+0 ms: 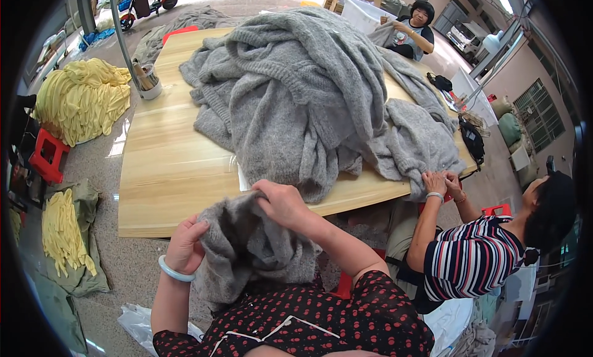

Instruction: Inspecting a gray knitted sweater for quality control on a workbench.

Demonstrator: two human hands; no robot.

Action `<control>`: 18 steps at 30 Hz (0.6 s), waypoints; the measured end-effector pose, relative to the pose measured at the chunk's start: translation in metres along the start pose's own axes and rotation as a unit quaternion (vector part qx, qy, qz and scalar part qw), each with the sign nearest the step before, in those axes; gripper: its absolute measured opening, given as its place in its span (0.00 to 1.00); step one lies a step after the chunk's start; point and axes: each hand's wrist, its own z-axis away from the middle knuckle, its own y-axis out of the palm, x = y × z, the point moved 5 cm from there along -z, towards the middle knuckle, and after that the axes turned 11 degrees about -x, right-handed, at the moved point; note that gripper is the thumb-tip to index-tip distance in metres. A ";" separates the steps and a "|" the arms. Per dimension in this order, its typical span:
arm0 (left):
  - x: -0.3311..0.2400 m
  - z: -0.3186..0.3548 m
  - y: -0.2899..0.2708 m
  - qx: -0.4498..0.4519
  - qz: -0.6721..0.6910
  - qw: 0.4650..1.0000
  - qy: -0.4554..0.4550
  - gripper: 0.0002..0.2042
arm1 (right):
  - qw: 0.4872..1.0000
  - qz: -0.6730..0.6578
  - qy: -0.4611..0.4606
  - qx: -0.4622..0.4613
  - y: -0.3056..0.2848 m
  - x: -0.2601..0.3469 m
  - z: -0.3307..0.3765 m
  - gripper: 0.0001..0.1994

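A grey knitted garment (253, 258) hangs between my two hands over my lap, just off the near edge of the table. My left hand (187, 244) grips its edge at the left, thumb pressed on the knit. On the garment's upper edge, my right hand (281, 202) has its fingers closed round the fabric. Between the hands the knit gapes in a dark fold. Right in front, a big heap of the same grey knitwear (302, 91) covers much of the wooden table (160, 178).
At the right, a co-worker in a striped top (475, 258) handles grey knitwear at the table edge. Another person (415, 33) holds grey fabric at the far side. A tub of tools (148, 88) stands far left on the table. Yellow fabric (83, 100) lies piled beyond a red stool (49, 154).
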 end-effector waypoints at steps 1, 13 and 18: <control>0.001 0.002 -0.004 0.011 -0.004 1.000 -0.005 0.13 | 1.000 0.015 -0.007 -0.011 0.000 -0.007 -0.001 0.09; -0.011 0.011 0.004 0.004 -0.017 0.999 0.038 0.15 | 0.999 0.014 -0.007 0.040 0.008 -0.032 0.009 0.05; -0.013 -0.004 0.023 0.013 -0.004 1.000 0.015 0.10 | 0.984 -0.130 0.004 -0.119 -0.034 0.006 -0.011 0.13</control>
